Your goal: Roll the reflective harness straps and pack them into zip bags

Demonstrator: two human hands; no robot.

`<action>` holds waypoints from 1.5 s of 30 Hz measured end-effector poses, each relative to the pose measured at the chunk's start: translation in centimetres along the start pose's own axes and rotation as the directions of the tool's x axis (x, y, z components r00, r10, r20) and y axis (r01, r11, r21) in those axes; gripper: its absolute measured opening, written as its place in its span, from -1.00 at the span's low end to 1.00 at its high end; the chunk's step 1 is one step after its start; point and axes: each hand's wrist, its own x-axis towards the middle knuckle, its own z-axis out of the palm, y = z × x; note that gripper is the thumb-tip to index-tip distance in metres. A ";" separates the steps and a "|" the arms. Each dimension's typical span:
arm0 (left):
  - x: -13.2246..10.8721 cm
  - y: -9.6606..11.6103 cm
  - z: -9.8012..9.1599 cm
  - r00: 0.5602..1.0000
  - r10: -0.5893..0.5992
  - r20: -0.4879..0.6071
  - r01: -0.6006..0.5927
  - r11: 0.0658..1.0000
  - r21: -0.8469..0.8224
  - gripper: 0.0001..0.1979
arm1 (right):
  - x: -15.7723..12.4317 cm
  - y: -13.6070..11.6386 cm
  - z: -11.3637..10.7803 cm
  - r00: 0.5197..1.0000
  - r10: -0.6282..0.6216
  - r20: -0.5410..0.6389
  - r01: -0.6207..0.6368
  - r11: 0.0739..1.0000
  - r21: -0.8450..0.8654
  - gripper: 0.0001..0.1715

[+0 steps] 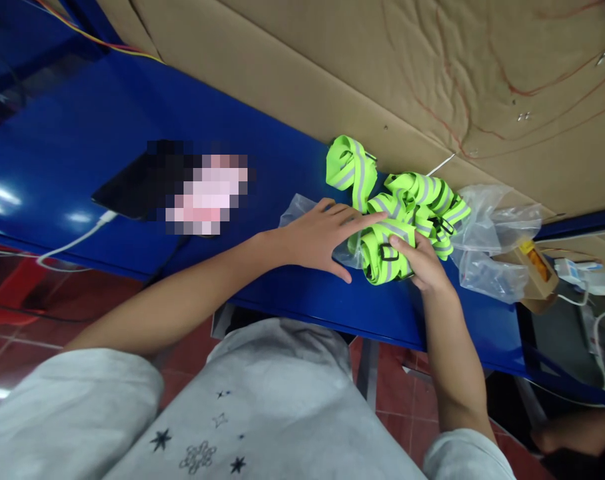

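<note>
Neon-yellow reflective straps [427, 190] with silver-grey stripes and black buckles lie in a loose pile on the blue table [262, 150]. My right hand [422, 260] grips a rolled reflective strap [382, 257] at the near side of the pile, thumb on top and a black buckle facing me. My left hand [327, 233] is spread just left of that roll, its index finger reaching over the straps; I cannot tell whether it touches them. Under and behind the left hand lies a clear plastic bag [295, 208], partly hidden.
More clear plastic bags [497, 273] lie right of the pile, beside a small cardboard box [537, 273]. A black device [137, 180] with a white cable lies on the left, next to a blurred-out patch. A cardboard-covered wall [332, 73] edges the table's back. Another person's arm [582, 433] shows lower right.
</note>
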 end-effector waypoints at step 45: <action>-0.2 -0.3 1.3 0.993 -0.076 0.085 0.075 0.997 0.014 -0.09 | -0.1 1.8 3.5 0.866 -0.499 0.040 0.475 0.794 -0.379 -0.60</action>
